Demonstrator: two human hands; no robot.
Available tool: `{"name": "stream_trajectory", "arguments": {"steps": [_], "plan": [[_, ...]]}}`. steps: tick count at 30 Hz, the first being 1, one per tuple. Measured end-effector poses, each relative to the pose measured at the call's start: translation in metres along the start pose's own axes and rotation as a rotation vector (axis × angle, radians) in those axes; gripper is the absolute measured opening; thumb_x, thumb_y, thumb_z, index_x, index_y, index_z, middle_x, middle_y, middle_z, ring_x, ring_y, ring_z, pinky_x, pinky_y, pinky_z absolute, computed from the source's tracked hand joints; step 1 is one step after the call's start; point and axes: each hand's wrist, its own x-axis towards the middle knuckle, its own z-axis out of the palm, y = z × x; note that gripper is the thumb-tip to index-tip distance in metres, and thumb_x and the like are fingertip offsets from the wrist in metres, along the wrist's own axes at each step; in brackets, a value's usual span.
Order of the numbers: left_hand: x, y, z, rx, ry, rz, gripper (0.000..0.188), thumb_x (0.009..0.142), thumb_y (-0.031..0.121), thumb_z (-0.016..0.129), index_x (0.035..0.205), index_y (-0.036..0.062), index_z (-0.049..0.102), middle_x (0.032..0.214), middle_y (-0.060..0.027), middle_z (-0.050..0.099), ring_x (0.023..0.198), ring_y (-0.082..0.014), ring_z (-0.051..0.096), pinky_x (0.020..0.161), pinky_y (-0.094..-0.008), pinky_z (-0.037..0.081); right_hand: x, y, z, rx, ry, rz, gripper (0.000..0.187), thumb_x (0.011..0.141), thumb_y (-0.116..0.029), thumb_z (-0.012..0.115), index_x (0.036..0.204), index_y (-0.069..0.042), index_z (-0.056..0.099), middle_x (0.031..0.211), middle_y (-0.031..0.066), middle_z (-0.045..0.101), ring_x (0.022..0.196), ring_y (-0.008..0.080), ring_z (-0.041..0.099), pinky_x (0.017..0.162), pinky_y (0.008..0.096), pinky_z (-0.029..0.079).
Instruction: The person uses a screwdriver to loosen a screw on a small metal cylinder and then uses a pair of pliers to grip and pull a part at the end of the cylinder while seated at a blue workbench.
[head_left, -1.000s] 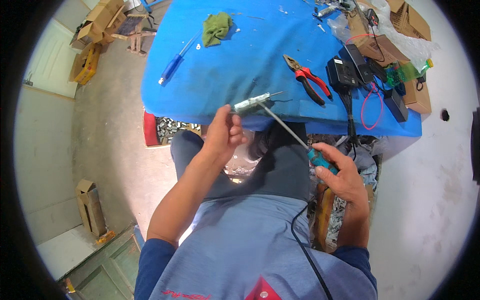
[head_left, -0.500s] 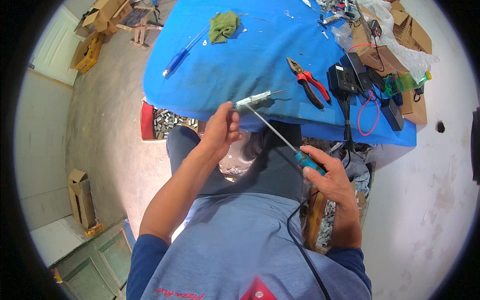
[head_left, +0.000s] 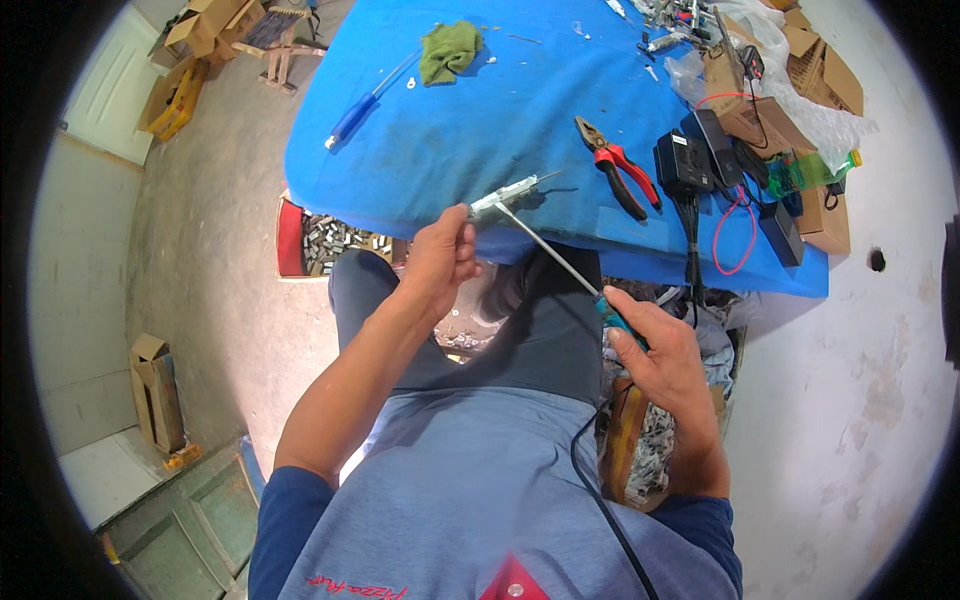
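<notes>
Pinched at its near end by my left hand (head_left: pixel 440 262), a slim silver-white part (head_left: pixel 506 196) with a thin pin at its far end sits over the table's near edge. I cannot make out its exact kind. My right hand (head_left: pixel 655 345) is closed round the teal handle of a screwdriver (head_left: pixel 556 256). The long shaft slants up to the left, and its tip meets the side of the part near my left fingertips. Right of the part lie red-and-black pliers (head_left: pixel 618 168) with their jaws slightly apart. A blue-handled screwdriver (head_left: pixel 360 112) rests farther off to the left.
A blue cloth covers the table (head_left: pixel 440 150). A green rag (head_left: pixel 449 52) lies at the back. Black power adapters (head_left: pixel 684 162) with cables, a green bottle (head_left: pixel 805 172) and cardboard boxes (head_left: pixel 825 72) crowd the right. A box of small metal pieces (head_left: pixel 335 243) stands below the left edge.
My right hand has turned a little around the screwdriver handle, covering more of it. The pin end of the silver-white part has tipped slightly away. The tip stays against the part.
</notes>
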Motion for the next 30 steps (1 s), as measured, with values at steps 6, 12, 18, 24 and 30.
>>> {"name": "stream_trajectory", "arguments": {"steps": [6,12,18,24,30], "plan": [[0.001,-0.001,0.004,0.013,0.005,0.005,0.034,0.093,0.037,0.057,0.07,0.0144,0.048,0.053,0.006,0.034,0.042,-0.0092,0.029,0.057,-0.0301,0.041,0.007,-0.013,0.0,-0.205,0.012,-0.134,0.045,0.083,-0.008,0.065,0.127,-0.01,0.058,0.094,0.0133,0.064,0.083,0.0326,0.064,0.069,0.0401,0.052],[-0.001,0.003,0.005,0.035,0.007,0.006,0.034,0.094,0.036,0.056,0.07,0.0141,0.048,0.053,0.0057,0.033,0.042,-0.0093,0.028,0.057,-0.0309,0.041,0.02,-0.011,-0.014,-0.173,-0.029,-0.185,0.044,0.083,-0.007,0.065,0.126,-0.01,0.059,0.086,0.0131,0.063,0.073,0.0321,0.063,0.065,0.0394,0.051],[0.002,0.005,0.002,0.035,-0.003,0.018,0.036,0.095,0.037,0.053,0.068,0.0138,0.046,0.053,0.005,0.033,0.042,-0.01,0.028,0.058,-0.0318,0.041,0.031,-0.01,-0.028,0.021,-0.116,-0.051,0.039,0.083,-0.007,0.064,0.122,-0.006,0.062,0.09,0.0174,0.067,0.08,0.0327,0.066,0.069,0.0367,0.051],[0.001,0.006,0.003,0.028,0.002,0.014,0.038,0.095,0.038,0.053,0.067,0.0139,0.045,0.052,0.0048,0.033,0.042,-0.0101,0.028,0.059,-0.0317,0.042,0.031,-0.008,-0.028,0.052,-0.115,-0.053,0.039,0.084,-0.008,0.063,0.122,-0.006,0.062,0.094,0.0195,0.067,0.083,0.0336,0.066,0.073,0.0364,0.051],[-0.001,0.006,0.0,-0.022,-0.048,-0.007,0.044,0.093,0.047,0.054,0.064,0.0144,0.047,0.051,0.0039,0.034,0.043,-0.0111,0.03,0.06,-0.0304,0.042,0.021,-0.018,-0.019,-0.06,-0.099,-0.031,0.04,0.085,-0.009,0.064,0.125,-0.007,0.06,0.087,0.0163,0.065,0.076,0.0335,0.064,0.068,0.0386,0.051]]}}
